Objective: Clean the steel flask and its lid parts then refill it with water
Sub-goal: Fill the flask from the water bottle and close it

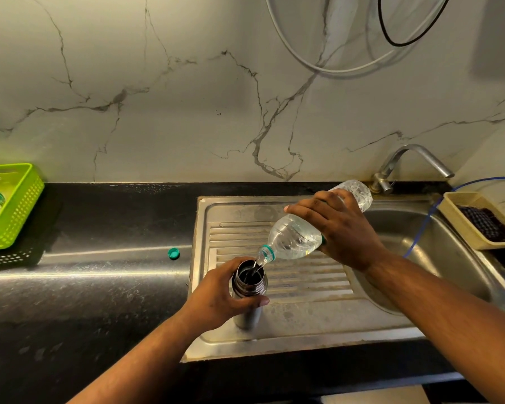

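The steel flask [250, 287] stands upright and uncapped on the sink's ribbed drainboard [303, 287]. My left hand [219, 295] grips its body just below the neck. My right hand [338, 231] holds a clear plastic water bottle [295, 237] tilted down to the left, its mouth right over the flask's opening. A thin stream of water runs from the bottle into the flask. The bottle's green cap [173, 253] lies on the black counter to the left of the sink. The flask's lid parts are not in view.
A green plastic basket [15, 205] with clear containers sits at the counter's far left. The sink basin [420, 237] lies to the right under a steel tap [403, 164]. A beige tray [461, 225] with a dark scrubber rests on the basin's right rim, beside a blue hose [423, 228].
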The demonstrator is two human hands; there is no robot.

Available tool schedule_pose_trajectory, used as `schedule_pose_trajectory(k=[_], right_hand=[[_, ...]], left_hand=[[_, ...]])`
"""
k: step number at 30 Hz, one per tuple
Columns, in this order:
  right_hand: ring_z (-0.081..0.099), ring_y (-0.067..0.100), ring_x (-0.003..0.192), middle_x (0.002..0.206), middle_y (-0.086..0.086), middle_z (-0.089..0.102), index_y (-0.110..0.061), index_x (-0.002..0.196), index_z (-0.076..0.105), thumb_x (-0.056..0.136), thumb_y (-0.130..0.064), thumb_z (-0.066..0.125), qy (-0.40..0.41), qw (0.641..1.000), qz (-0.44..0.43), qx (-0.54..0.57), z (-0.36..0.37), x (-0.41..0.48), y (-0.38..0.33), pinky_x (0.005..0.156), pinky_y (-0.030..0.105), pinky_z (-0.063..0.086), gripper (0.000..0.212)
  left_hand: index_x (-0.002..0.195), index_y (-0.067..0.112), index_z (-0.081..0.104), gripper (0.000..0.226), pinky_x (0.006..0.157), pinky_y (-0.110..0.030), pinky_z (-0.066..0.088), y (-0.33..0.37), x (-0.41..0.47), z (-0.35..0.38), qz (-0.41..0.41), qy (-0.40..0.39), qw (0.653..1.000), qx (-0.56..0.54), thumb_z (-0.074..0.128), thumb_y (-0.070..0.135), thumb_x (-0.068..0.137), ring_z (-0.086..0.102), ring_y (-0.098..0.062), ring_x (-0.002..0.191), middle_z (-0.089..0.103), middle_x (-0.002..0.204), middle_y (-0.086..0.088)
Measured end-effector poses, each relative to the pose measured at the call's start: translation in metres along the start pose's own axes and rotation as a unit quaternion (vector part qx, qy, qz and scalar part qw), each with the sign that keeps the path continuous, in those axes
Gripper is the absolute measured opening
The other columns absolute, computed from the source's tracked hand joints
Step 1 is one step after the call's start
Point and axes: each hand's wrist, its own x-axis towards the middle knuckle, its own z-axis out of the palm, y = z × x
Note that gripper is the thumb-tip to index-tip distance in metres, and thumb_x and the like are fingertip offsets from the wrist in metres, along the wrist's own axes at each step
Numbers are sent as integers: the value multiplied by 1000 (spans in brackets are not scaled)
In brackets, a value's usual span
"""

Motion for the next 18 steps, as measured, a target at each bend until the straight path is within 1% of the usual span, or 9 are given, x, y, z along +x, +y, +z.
schedule_pose_trajectory(k=[5, 12, 18], right_hand=[[53, 28, 123, 138, 0, 59, -26, 147, 44, 69, -39, 91, 8, 1000, -5, -6, -2, 2, 0, 101, 54, 40, 91], [50, 29, 121, 137, 2, 58, -25, 146, 43, 62, -36, 95, 11, 1000, -7, -9, -5, 4, 3, 99, 56, 42, 99], [50, 29, 120, 136, 2, 60, -25, 145, 43, 64, -30, 93, 14, 1000, -7, -12, -8, 6, 4, 99, 55, 40, 96]], left_hand=[[130, 39, 56, 70, 98, -17, 48, 0, 0, 0, 4, 2, 1000, -1, 87, 54, 70, 60, 2, 117, 65, 121, 26], [130, 41, 56, 69, 96, -14, 48, 0, 0, 0, 0, -2, 1000, 4, 87, 53, 70, 59, 3, 117, 65, 120, 28], [129, 44, 54, 69, 97, -13, 47, -1, 1, 0, -6, -4, 1000, 4, 87, 55, 69, 58, 6, 117, 64, 121, 30]])
